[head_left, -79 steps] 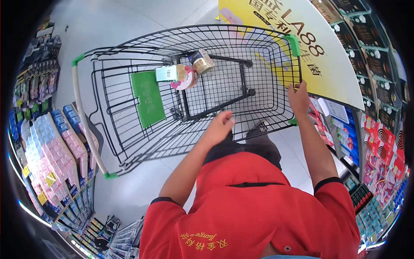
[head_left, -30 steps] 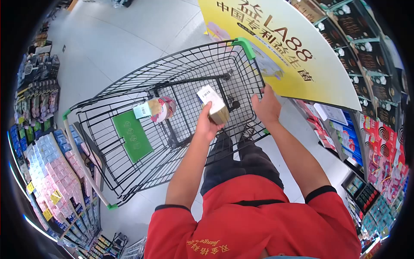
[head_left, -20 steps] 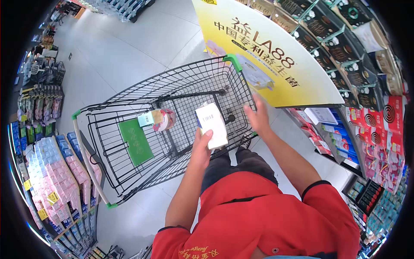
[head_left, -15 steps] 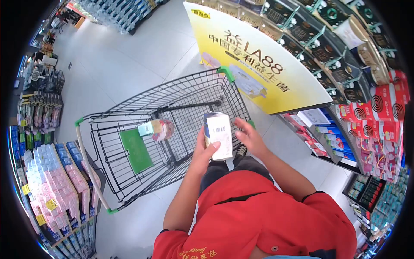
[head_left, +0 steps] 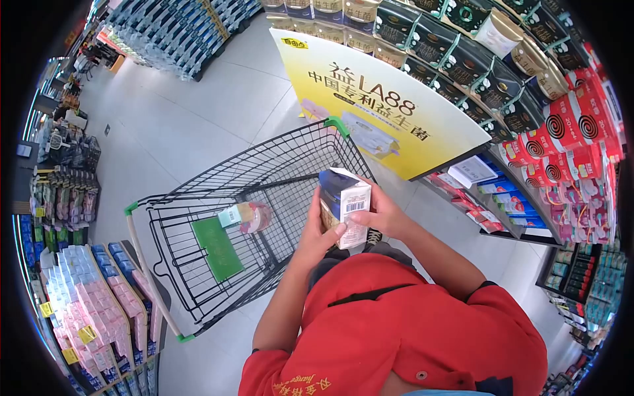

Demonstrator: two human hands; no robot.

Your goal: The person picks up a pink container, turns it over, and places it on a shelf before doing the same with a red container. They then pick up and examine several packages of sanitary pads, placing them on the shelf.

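Store aisle [head_left: 218, 112]; carton [head_left: 346, 206] between left hand [head_left: 381, 212] and right hand [head_left: 320, 231], both gripping its sides, thumbs on barcoded face.

LA88 and 自由点 — on the yellow-white sign [head_left: 386, 109] — plus 益生菌 on pouches [head_left: 361, 13]

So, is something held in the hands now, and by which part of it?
A blue-and-white pack, by its two sides: left hand and right hand, both thumbs on the barcode face.

Yellow-white sign [head_left: 376, 99] near black packages [head_left: 432, 49]; red spiral-marked packs [head_left: 573, 125] right; pink packs [head_left: 99, 303] left.
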